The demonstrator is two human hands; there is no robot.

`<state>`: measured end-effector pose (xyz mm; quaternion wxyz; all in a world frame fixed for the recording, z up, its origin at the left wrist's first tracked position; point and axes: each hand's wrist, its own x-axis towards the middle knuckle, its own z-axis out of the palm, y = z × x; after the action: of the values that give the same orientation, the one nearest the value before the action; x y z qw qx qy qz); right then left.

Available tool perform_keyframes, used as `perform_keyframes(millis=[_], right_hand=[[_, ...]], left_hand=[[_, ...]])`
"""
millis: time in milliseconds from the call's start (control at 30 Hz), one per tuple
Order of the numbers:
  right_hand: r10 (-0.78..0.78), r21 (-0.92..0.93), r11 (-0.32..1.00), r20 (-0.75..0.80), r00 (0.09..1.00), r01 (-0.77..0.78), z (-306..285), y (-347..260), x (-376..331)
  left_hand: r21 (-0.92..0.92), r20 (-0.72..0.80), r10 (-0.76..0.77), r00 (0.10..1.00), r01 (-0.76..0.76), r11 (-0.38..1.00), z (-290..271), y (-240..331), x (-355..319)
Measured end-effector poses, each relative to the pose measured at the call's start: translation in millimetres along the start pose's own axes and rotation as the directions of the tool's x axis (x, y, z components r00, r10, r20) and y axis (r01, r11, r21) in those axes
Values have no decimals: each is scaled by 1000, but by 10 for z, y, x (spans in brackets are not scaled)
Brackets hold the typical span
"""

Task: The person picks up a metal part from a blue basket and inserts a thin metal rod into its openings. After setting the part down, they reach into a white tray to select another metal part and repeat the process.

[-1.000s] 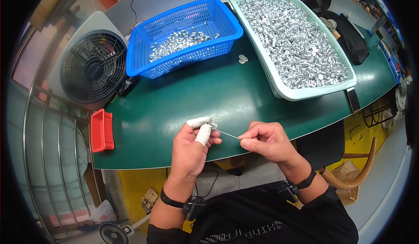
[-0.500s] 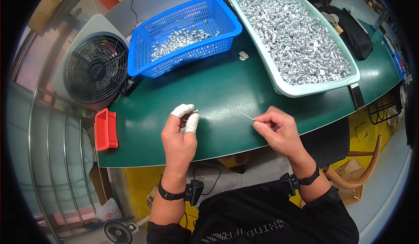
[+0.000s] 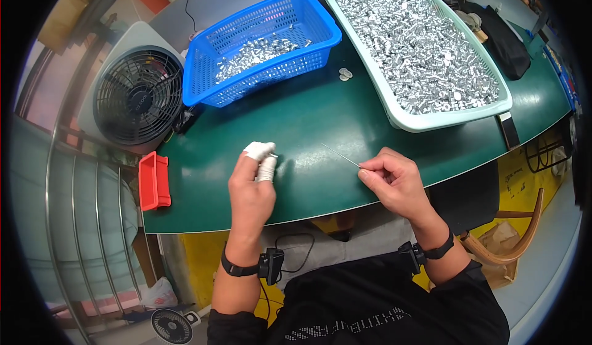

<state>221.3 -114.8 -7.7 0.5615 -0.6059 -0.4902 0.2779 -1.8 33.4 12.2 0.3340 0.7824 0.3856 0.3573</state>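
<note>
My left hand (image 3: 251,191) is raised over the green table, with white wrapping on its thumb and forefinger. Those fingertips are pinched on a small silvery metal piece (image 3: 274,155), mostly hidden by them. Across from it, my right hand (image 3: 396,181) grips the end of a thin metal rod (image 3: 340,155) between thumb and forefinger. The rod points up and left toward my left hand, and its tip is apart from the metal piece.
A blue basket (image 3: 277,71) holding some small silvery parts stands at the back. To its right, a pale green basket (image 3: 431,121) is heaped with similar parts. Several round discs (image 3: 345,74) lie between them. A red tray (image 3: 161,181) and a fan (image 3: 139,95) are at the left.
My left hand has turned slightly, so the metal piece now shows less between its fingertips. The right hand keeps its hold on the rod, almost unmoved.
</note>
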Motion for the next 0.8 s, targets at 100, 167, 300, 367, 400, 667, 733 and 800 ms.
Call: perform_keyframes(millis=[100,167,300,367,400,667,733,800], right_hand=[[36,84,996,0,999,-35,8,2,13],[32,101,994,3,999,-33,24,-12,2],[5,111,994,26,1000,-7,130,-49,27],[-12,57,998,44,999,10,197,-41,30],[-12,52,999,51,999,10,215,-46,35],[-65,-39,997,35,997,66,259,-26,36],[-74,-57,995,31,997,76,262,-26,33],[-80,-65,995,31,996,82,262,-27,31]], left_hand=[[-503,70,-256,964,256,826,-17,16,-38],[-790,267,-303,915,387,475,9,12,-82],[-855,268,-320,909,378,355,139,-129,-189],[-868,262,-304,916,362,341,157,-198,-222],[-875,264,-288,921,354,331,162,-214,-231],[-889,205,-248,947,287,358,196,-225,-262],[-883,191,-250,949,277,377,205,-222,-273],[-879,177,-248,952,267,394,213,-216,-280]])
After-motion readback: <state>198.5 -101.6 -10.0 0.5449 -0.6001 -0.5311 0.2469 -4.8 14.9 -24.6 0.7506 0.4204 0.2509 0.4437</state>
